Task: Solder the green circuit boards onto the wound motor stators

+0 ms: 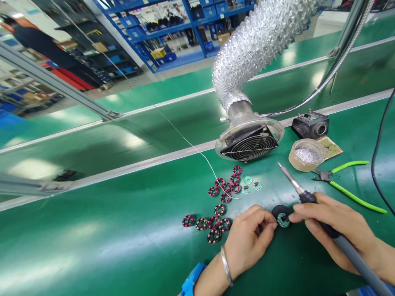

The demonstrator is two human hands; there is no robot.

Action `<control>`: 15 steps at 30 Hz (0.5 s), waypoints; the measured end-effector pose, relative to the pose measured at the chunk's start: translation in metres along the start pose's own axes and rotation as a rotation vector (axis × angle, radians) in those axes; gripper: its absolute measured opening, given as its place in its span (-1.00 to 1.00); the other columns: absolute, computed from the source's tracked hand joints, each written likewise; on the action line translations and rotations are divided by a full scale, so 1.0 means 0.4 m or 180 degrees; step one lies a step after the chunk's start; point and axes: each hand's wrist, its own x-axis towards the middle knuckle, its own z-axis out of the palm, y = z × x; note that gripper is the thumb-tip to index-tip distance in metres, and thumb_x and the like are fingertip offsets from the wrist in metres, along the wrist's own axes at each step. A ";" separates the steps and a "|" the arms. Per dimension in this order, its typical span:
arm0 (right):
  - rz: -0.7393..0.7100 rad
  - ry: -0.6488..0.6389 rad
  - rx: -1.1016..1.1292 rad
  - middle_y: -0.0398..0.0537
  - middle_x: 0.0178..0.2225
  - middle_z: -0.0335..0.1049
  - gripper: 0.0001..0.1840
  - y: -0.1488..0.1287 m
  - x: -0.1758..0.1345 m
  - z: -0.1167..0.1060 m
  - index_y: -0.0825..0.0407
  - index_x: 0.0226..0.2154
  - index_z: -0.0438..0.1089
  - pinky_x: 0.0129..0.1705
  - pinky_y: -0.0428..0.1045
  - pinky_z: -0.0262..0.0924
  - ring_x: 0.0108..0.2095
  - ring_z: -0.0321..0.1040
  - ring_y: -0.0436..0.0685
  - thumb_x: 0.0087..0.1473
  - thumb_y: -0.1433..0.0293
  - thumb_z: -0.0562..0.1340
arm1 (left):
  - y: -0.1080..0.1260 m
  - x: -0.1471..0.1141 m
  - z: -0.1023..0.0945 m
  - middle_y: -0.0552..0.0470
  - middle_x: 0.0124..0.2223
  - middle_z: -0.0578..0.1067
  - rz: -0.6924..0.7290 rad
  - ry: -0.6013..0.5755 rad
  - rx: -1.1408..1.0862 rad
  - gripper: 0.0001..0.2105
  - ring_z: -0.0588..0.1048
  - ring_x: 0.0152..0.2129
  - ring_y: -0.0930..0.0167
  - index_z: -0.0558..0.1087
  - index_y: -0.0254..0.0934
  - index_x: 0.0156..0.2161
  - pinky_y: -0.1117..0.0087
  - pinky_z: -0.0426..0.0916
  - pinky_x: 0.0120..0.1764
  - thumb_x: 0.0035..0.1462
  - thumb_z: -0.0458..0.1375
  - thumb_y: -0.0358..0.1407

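Note:
My left hand [250,232] is closed, thumb and forefinger pinched at the left edge of a small green ring-shaped circuit board [283,220]. The board rests on a black round part [278,210] on the bench. My right hand [342,232] grips a soldering iron [307,197], its tip pointing up and left, away from the board. Fingertips of that same hand touch the board's right side. Left of my left hand lie several small wound coils [213,222] with red or copper-coloured windings. Loose green boards [247,180] lie beyond them.
A fume extractor [251,144] on a silver duct [249,53] hangs above the bench. Solder wire [197,151] droops onto the coils. Green-handled cutters [348,185], a tub of metal shavings [307,155] and a black iron holder [310,124] stand right. A person [46,49] is far left.

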 end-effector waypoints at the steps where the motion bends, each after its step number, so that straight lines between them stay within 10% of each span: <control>1: -0.0014 0.0060 -0.0101 -0.04 -0.29 0.45 -0.49 -0.011 -0.001 -0.009 0.07 0.14 0.19 -0.33 -0.02 0.27 -0.35 0.35 0.07 0.13 0.63 0.10 | 0.000 0.000 0.000 0.06 -0.46 0.43 0.0001 0.0008 -0.0001 -0.91 0.37 -0.56 0.51 0.47 -0.30 -0.38 0.58 0.26 -0.49 0.10 0.13 -0.46; 15: 0.0127 0.0094 -0.0527 -0.10 -0.58 0.35 -0.77 -0.069 -0.041 0.015 -0.06 -0.18 0.32 -0.56 0.09 0.23 -0.55 0.37 0.17 0.09 0.50 0.11 | -0.005 -0.002 0.002 0.08 -0.47 0.41 0.0092 0.0065 0.0064 -0.91 0.33 -0.60 0.52 0.47 -0.27 -0.36 0.56 0.24 -0.53 0.11 0.12 -0.44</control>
